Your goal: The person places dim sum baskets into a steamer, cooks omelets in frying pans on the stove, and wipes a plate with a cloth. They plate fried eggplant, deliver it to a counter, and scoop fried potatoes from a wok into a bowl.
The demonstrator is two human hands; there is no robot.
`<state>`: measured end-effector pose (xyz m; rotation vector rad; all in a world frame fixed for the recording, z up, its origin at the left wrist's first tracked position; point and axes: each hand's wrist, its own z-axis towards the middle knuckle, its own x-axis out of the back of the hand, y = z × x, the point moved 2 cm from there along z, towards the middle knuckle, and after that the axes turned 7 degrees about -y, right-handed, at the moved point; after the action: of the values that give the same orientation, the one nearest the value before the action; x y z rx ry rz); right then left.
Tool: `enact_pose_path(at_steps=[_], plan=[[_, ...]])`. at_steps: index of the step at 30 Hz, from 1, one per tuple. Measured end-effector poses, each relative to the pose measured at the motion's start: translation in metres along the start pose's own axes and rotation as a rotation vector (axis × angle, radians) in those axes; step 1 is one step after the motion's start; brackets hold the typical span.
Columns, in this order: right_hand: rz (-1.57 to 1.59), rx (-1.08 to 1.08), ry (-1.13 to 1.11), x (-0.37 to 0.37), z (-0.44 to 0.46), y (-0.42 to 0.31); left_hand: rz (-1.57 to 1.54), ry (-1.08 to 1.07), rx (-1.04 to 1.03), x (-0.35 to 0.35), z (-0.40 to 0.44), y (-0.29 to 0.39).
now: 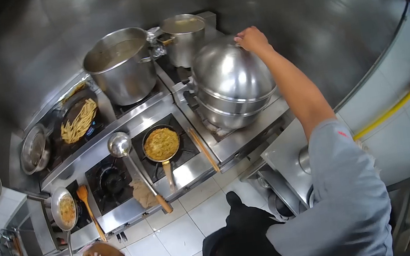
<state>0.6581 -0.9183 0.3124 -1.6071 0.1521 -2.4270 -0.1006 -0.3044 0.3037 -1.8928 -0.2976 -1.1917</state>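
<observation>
At the frame's upper centre, a domed lid [228, 69] sits on a steamer [235, 117]; the right hand [254, 39] grips its top with curled fingers. A centred hold should keep it level. The left hand is out of view. Leftward: two stockpots [128, 78], three food-filled pans [161, 144], one ladle [120, 145].

A steel stove [190, 168] with a rear and a front row of burners carries the vessels: at the rear stand a steel basin [42, 156], a dark pan [75, 102], a tall pot [131, 80] and a smaller pot [185, 51], and at the right a wide steamer [235, 115] under its domed lid [231, 73]. On the front row there are a small pan [57, 196] at the left and a frying pan [167, 169] further right. Directly on the metal lie a wooden spoon [83, 194], a long ladle [119, 144], a crumpled brown cloth [143, 194] just beside its handle, and wooden sticks [204, 150].
</observation>
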Motion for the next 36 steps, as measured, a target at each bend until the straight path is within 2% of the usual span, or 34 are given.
enact_pose_path(at_steps=[2, 4, 6, 8, 12, 17, 19, 23, 27, 32, 33, 36], plan=[[-0.004, 0.033, -0.088, -0.017, 0.022, 0.026, -0.298, 0.002, -0.052, 0.082, 0.036, 0.083], [0.134, -0.012, -0.279, -0.014, 0.036, 0.031, -0.257, 0.22, -0.226, 0.12, 0.071, 0.144], [0.209, -0.006, -0.252, 0.006, 0.038, 0.035, -0.233, 0.434, -0.376, 0.182, 0.092, 0.21], [0.311, -0.033, -0.29, 0.019, 0.05, 0.052, -0.272, 0.404, -0.43, 0.249, 0.107, 0.273], [0.743, -0.191, -0.36, 0.052, 0.098, 0.134, -0.224, 0.496, -0.613, 0.36, 0.13, 0.376], [1.03, -0.365, -0.403, 0.064, 0.114, 0.204, -0.187, 0.509, -0.729, 0.463, 0.134, 0.504], [1.032, -0.402, -0.407, 0.067, 0.115, 0.211, -0.118, 0.483, -0.805, 0.491, 0.132, 0.551], [1.108, -0.392, -0.423, 0.065, 0.112, 0.214, -0.075, 0.437, -0.958, 0.517, 0.127, 0.625], [1.132, -0.371, -0.444, 0.066, 0.111, 0.214, 0.119, 0.35, -0.961, 0.518, 0.124, 0.683], [1.106, -0.365, -0.447, 0.058, 0.116, 0.216, 0.202, 0.342, -1.059, 0.48, 0.139, 0.725], [1.077, -0.368, -0.444, 0.06, 0.112, 0.215, 0.234, 0.298, -1.015, 0.472, 0.142, 0.732], [1.051, -0.291, -0.416, 0.064, 0.097, 0.197, 0.132, 0.331, -1.06, 0.445, 0.145, 0.734]])
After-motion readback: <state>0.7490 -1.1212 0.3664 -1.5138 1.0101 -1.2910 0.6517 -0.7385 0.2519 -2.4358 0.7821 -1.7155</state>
